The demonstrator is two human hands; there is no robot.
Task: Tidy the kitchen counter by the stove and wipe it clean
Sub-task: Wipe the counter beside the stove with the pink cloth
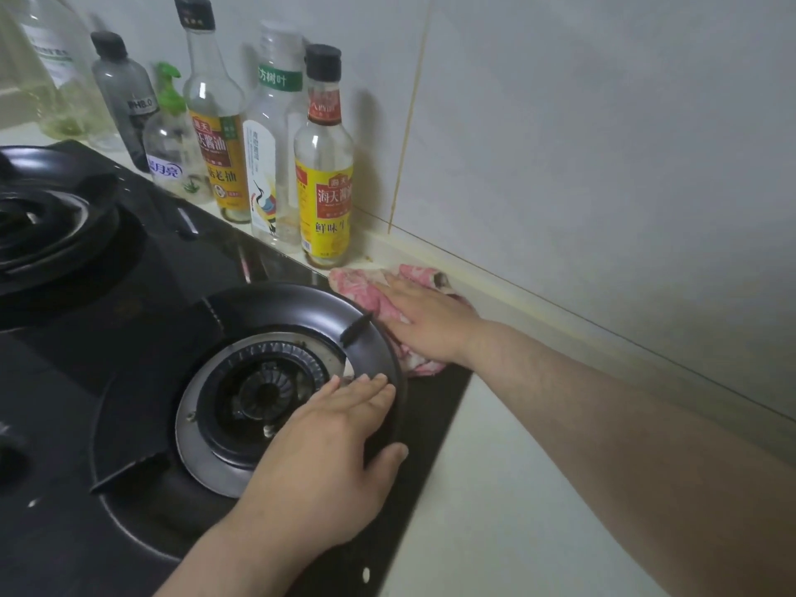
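Wiping is in hand: your right hand (424, 323) presses flat on the cloth (357, 288) just behind the burner ring (301, 303); your left hand (327, 450) grips that ring's rim. Next, sweep the tabletop (517, 467) beside it.

You can read five bottles:
- grey bottle (129, 101): "WHBLO", roughly
- pump bottle (170, 152): 蓝月亮
- tall bottle (215, 144): 酱油 and 老抽 on its yellow label
- clear bottle (271, 135): 方树叶 on its green band
- front bottle (324, 183): 海天酱油, 鲜味生

You won't read the far-left bottle (51, 58); its label is too blurred.
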